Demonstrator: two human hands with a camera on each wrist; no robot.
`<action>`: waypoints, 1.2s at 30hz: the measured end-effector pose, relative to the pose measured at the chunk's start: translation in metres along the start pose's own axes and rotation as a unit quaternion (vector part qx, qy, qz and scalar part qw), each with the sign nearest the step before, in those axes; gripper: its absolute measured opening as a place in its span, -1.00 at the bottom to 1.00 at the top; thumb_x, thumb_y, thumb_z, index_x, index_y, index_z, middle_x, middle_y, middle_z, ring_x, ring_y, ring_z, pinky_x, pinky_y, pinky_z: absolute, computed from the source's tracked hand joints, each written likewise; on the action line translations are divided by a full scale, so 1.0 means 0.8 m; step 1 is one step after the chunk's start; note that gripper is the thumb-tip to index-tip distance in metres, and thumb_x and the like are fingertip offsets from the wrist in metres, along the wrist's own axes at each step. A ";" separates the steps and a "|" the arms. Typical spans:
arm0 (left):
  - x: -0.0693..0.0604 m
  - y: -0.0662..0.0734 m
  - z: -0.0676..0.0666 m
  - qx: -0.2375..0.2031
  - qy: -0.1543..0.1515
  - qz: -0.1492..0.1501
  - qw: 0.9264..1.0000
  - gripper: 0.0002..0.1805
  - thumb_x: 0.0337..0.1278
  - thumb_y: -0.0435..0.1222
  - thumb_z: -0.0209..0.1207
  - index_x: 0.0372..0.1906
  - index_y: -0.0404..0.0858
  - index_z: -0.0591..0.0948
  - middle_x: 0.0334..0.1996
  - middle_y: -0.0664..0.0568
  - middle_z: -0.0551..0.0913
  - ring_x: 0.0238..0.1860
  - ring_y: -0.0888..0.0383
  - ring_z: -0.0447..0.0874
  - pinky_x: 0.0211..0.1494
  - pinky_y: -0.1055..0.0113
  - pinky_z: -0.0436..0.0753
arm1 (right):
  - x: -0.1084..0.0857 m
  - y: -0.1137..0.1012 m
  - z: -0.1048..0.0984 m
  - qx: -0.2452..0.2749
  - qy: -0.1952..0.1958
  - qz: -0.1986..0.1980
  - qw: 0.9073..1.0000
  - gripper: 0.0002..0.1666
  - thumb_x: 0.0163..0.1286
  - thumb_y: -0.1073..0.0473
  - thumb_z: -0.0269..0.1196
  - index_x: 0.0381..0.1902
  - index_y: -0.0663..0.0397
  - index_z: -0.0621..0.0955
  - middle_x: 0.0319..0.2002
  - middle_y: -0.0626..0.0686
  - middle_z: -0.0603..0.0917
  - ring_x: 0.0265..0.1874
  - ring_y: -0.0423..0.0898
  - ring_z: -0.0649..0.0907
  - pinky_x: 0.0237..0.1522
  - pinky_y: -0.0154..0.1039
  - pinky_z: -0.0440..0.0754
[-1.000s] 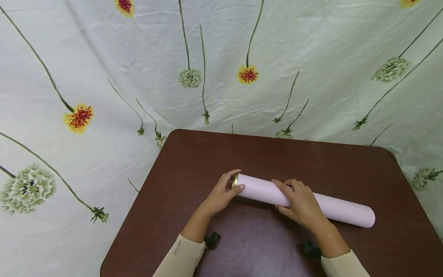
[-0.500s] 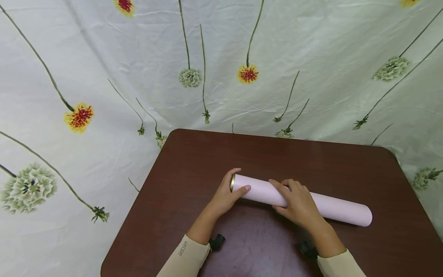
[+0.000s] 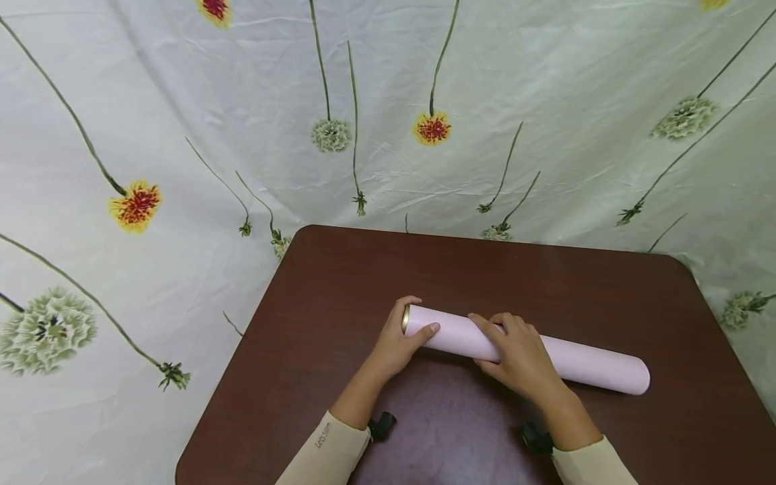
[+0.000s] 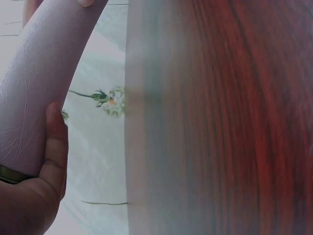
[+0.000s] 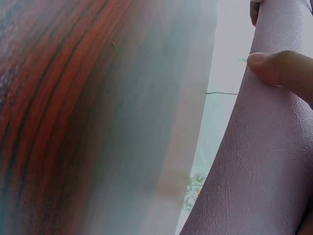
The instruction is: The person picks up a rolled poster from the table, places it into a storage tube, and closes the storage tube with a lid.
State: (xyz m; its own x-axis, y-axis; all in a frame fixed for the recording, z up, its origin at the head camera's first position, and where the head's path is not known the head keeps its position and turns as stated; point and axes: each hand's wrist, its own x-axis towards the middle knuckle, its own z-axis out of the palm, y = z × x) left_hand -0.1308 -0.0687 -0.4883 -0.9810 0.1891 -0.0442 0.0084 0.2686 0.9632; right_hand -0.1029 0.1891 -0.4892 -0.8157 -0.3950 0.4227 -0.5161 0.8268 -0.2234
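A long pale pink cylindrical tube [image 3: 597,364] with a gold-coloured rim [image 3: 406,319] at its left end slants across the middle of the head view. My left hand [image 3: 393,342] holds that rimmed end, its thumb along the near side and fingers round the far side. Nearer the middle of the tube, my right hand [image 3: 520,353] grips it from above. Fine creases show on the tube's surface [image 5: 254,147] in the right wrist view. Close up in the left wrist view, the left thumb [image 4: 55,147] presses on the tube [image 4: 41,68] just above the rim.
Beneath the hands is a dark reddish-brown table [image 3: 291,377] with rounded corners. A pale cloth [image 3: 242,87] printed with flowers hangs behind and to the left of it. Black wrist cameras [image 3: 382,426] sit under both forearms.
The tube has shifted slightly left along with the right hand. My left hand has moved a little right, its thumb now lying farther along the tube.
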 end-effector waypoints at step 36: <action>0.001 -0.012 0.003 -0.019 -0.002 0.022 1.000 -0.46 0.28 -0.08 0.28 0.26 -0.06 0.35 0.20 -0.09 0.37 0.07 0.00 0.46 0.04 0.24 0.49 | 0.004 -0.003 0.007 -0.007 -0.023 0.002 1.000 0.05 -0.03 -0.10 0.62 0.44 -0.37 0.43 -0.02 0.10 0.59 0.00 0.15 0.61 -0.04 0.15 0.55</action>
State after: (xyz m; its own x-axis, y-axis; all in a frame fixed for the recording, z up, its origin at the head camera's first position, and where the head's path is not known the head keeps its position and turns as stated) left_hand -0.1314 -0.0684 -0.4980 -0.9790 0.2039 -0.0035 0.0431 0.2233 0.9738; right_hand -0.1059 0.1838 -0.4921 -0.8295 -0.4089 0.3804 -0.5088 0.8341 -0.2128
